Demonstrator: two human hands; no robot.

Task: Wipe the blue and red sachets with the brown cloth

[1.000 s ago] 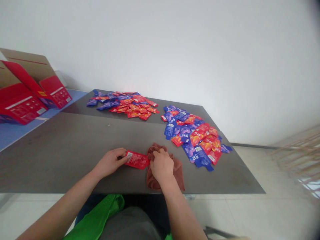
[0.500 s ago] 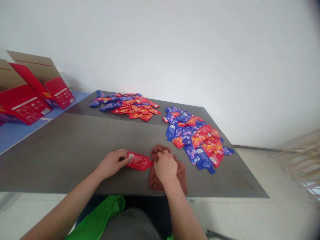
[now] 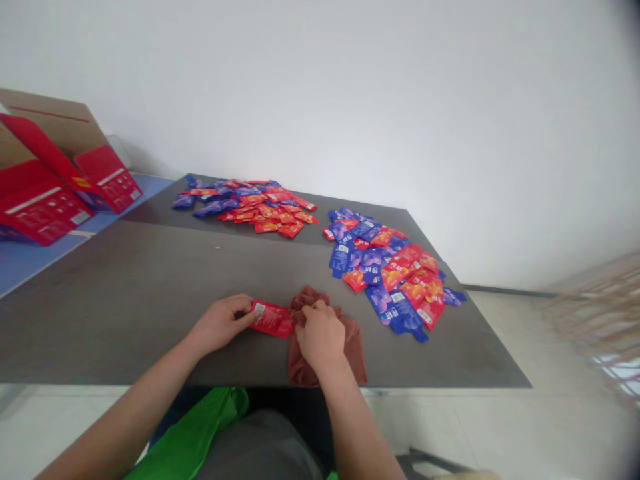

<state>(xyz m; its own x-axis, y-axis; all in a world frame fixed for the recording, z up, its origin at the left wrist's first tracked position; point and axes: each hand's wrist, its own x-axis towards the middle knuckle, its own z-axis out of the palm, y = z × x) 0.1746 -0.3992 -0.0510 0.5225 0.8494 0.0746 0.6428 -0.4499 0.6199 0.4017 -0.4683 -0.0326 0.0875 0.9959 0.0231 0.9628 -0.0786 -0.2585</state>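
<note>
A flat red pouch [image 3: 273, 319] with a white label patch lies low over the table, its printed side up. My left hand [image 3: 225, 322] pinches the pouch's left end between thumb and fingers. Bunched under my right hand [image 3: 321, 331] is a brown cloth [image 3: 354, 343], gripped with the fingers curled into it. The cloth covers the right end of the pouch, so that end is hidden.
Blue and red pouches form a heap [image 3: 250, 203] at the back of the grey table [image 3: 150, 287]. Flatter pouches lie spread in a second pile [image 3: 390, 267] to the right. Open red cartons [image 3: 107, 177] stand at the left on a blue surface.
My right hand has moved slightly left with the cloth, which now covers the pouch's right tip. My left hand keeps its pinch. The whole view has shifted a little.
</note>
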